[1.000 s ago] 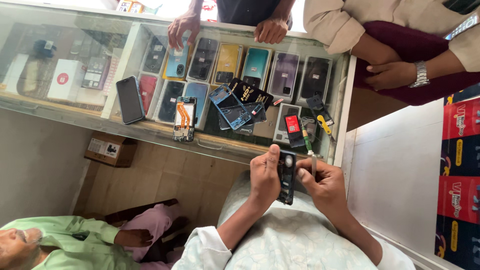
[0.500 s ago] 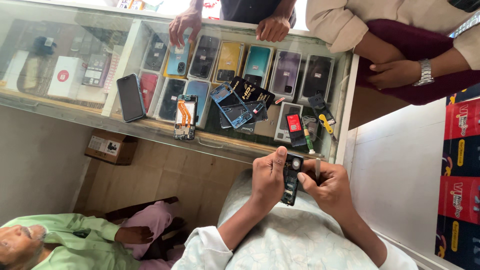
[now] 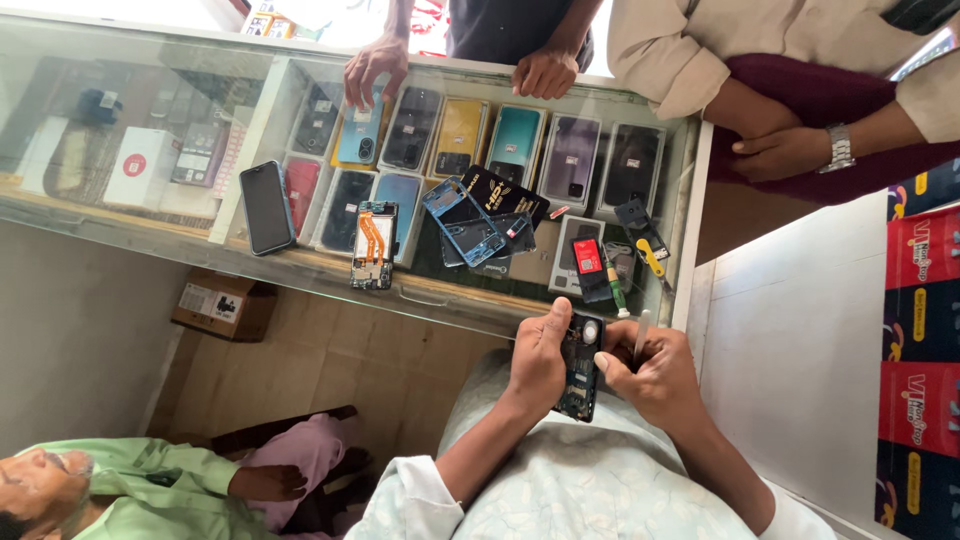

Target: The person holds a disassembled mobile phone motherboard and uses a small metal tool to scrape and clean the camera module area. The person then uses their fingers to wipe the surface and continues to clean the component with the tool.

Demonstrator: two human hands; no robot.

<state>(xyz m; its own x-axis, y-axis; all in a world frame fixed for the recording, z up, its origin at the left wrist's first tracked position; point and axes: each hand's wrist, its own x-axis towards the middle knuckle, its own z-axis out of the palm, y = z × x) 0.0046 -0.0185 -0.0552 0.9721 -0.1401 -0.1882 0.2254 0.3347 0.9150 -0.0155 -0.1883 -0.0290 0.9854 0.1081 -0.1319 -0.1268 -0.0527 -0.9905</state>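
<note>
My left hand (image 3: 538, 362) grips an opened phone (image 3: 580, 368) by its left side, with the circuit board showing and the thumb pointing up along the edge. My right hand (image 3: 652, 378) steadies the phone's right side, its thumb on the upper part near the round camera piece. It also holds a thin pale tool (image 3: 640, 336) upright between its fingers. Both hands hover over my lap, just below the edge of the glass counter (image 3: 300, 268).
On the counter lie a black phone (image 3: 267, 208), an open phone with an orange ribbon cable (image 3: 373, 246), a blue phone frame (image 3: 463, 226), a red-topped part (image 3: 588, 262) and a yellow-handled tool (image 3: 652, 264). Two people's hands rest at the far edge. A person in green sits at lower left.
My hands and the phone sit slightly lower and further right in view. The grip on the phone and the tool is the same.
</note>
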